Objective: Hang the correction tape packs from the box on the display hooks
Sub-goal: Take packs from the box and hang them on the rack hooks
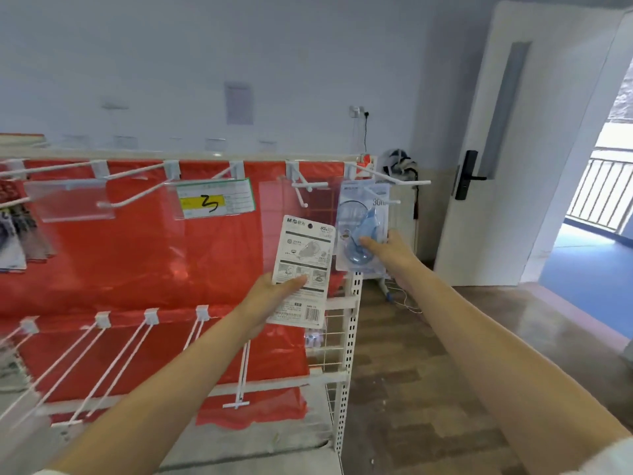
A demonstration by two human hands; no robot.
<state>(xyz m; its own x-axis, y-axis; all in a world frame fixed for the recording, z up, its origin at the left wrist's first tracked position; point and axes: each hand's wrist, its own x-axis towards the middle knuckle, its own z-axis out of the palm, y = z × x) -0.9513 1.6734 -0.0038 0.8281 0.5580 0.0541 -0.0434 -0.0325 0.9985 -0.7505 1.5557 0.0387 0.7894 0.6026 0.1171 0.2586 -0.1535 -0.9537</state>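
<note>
Correction tape packs number two here, both flat white cards with a clear blister. The first correction tape pack [303,269] shows its printed back, with a barcode near the bottom and a round hanging hole at the top; the left hand [274,296] holds it upright in front of the red backing, thumb across the lower part of the card and fingers behind it. The second correction tape pack [363,228], front side out with a blue dispenser under the blister, sits at the right end of the rack, its top edge up at the rightmost white wire display hook [394,181]. Whether that hook already passes through its hole cannot be told. The right hand [387,250] pinches this second pack at its lower right, thumb on the blister and fingers hidden behind the card.

The white metal display rack [349,337] carries a sheet of red plastic backing [137,255] and two rows of white hooks. Along the upper row, about five hooks are visible, and three clear plastic label holders hang from them; one, the label holder with a yellow tag [214,200], bears a handwritten mark. The lower row shows about five long hooks [113,358], all bare. At the far left edge, some printed packets [13,234] hang, too blurred to count.

To the right stands a white door [513,149] with a black handle lock [467,174], above a wooden floor [428,389].
</note>
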